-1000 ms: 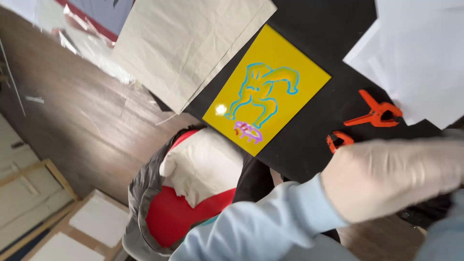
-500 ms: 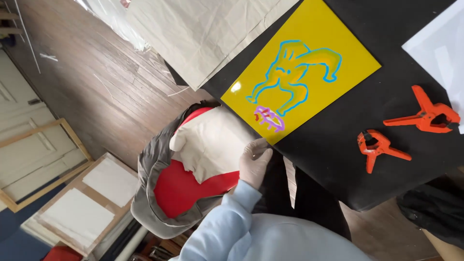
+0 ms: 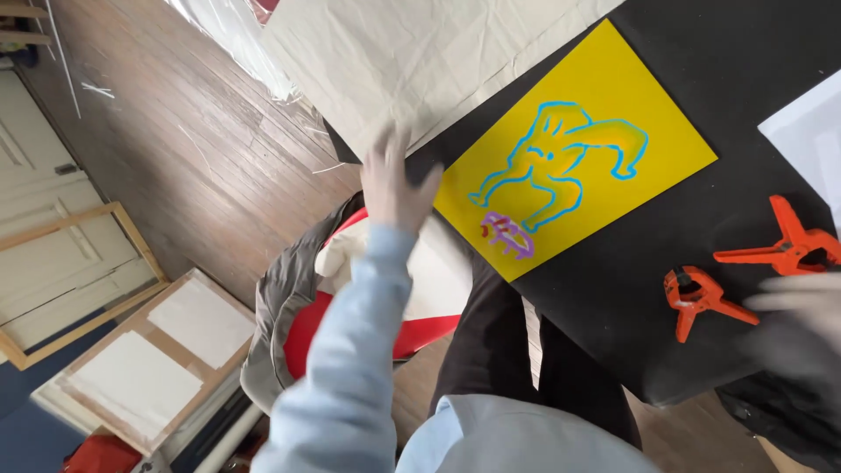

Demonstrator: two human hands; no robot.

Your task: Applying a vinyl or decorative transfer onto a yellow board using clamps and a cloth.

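Observation:
My left hand is raised with fingers spread. It sits at the near edge of the black table, between a large cream sheet and the lower corner of a yellow panel. The panel bears a blue outlined figure and a small purple mark. My right hand is blurred at the right edge, fingers stretched out close to a small orange clamp. A bigger orange clamp lies just beyond it. Neither hand holds anything.
A chair with a red seat, a grey jacket and cream cloth stands by my legs. White paper lies at the table's right. Framed canvases lean on the wooden floor at lower left, near a white door.
My left hand rose from the cloth on the chair up to the table edge by the cream sheet. My right hand has come into view beside the clamps. The view shifted.

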